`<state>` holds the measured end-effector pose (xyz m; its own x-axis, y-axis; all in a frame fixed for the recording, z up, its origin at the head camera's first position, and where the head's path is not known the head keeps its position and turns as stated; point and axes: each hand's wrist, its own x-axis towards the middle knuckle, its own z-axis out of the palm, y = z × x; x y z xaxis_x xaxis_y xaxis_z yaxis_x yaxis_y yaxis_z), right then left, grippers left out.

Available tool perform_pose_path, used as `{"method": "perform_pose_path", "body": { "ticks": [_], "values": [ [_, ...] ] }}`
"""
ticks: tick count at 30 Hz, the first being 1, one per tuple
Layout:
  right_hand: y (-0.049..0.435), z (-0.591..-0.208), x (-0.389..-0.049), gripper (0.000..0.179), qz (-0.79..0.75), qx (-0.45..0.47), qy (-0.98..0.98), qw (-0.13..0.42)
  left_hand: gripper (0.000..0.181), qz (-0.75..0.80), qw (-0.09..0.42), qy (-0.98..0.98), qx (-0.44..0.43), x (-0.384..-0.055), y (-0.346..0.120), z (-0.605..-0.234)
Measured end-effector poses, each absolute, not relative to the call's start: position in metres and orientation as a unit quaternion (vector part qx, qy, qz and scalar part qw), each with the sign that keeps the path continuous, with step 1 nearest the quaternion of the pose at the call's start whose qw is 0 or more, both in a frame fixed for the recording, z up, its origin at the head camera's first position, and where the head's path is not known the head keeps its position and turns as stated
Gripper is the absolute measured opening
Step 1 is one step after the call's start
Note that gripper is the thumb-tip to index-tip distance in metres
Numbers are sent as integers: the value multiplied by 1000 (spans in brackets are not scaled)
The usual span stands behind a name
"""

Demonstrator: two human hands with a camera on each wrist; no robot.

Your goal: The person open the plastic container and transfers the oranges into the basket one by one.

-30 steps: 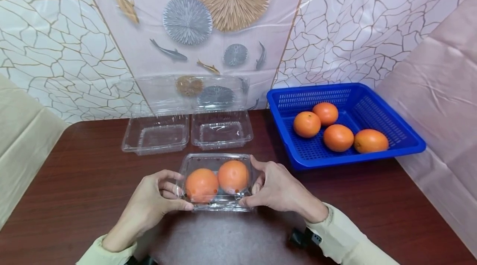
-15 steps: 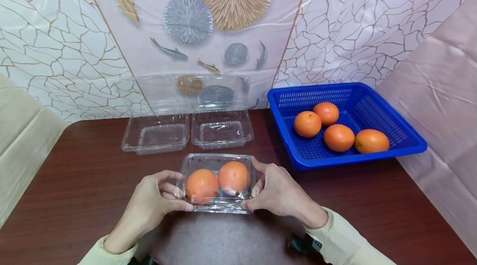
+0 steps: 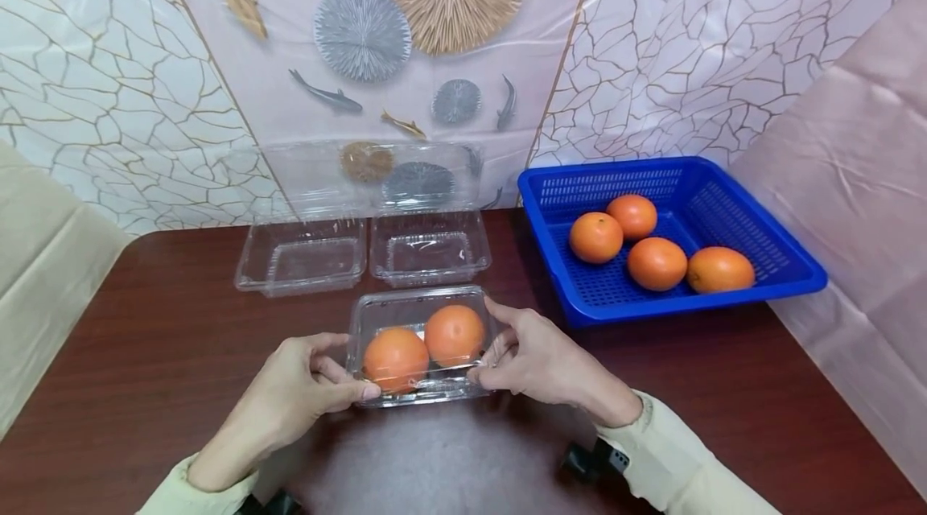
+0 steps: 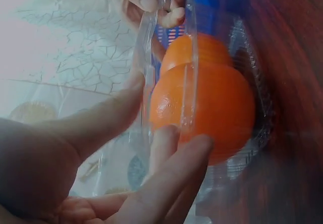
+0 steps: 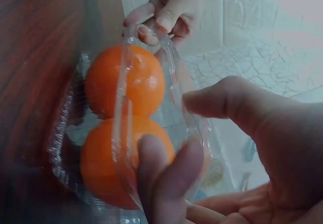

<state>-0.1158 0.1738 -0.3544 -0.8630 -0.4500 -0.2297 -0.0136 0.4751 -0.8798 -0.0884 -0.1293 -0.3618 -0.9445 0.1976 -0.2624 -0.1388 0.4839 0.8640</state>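
A clear plastic clamshell container [image 3: 384,312] lies near the middle of the table with two oranges [image 3: 396,360] inside, side by side. Its lid lies over the fruit; in the left wrist view the lid rim [image 4: 146,42] stands a little apart from the base rim [image 4: 190,82]. My left hand [image 3: 293,386] pinches the container's front left corner, thumb on the lid edge and fingers below. My right hand [image 3: 539,358] grips the right end, its thumb [image 5: 217,100] against the lid rim in the right wrist view. Parts of the fingers are hidden behind the plastic.
Two clear containers [image 3: 246,284] [image 3: 430,278] stand behind with lids raised against the patterned backdrop [image 3: 463,64]. A blue basket [image 3: 565,302] at the back right holds several oranges [image 3: 657,264]. Dark wooden table [image 3: 145,370] surrounds the container.
The container has shifted slightly away from me, its right front corner rising a little, and both hands moved with it. The basket, its oranges and the rear containers stay put.
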Motion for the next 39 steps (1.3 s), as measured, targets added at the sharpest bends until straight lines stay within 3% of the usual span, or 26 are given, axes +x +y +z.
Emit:
{"method": "perform_pose_path", "body": {
  "ticks": [7, 17, 22, 33, 39],
  "values": [
    [183, -351, -120, 100, -515, -160, 809, 233, 75, 563, 197, 802, 36, -93, -139, -367],
    [184, -347, -127, 79, -511, -172, 828, 156, 47, 587, 217, 779, 34, -98, -145, -370],
    [183, -350, -130, 67, -510, -173, 836, 108, 49, 587, 208, 782, 31, -99, -144, -371],
    [183, -355, -136, 75, -536, -175, 823, 62, 52, 618, 250, 745, 32, -104, -145, -376],
    [184, -361, -143, 79, -539, -190, 819, 42, 62, 643, 273, 715, 44, -107, -146, -381]
  ]
}}
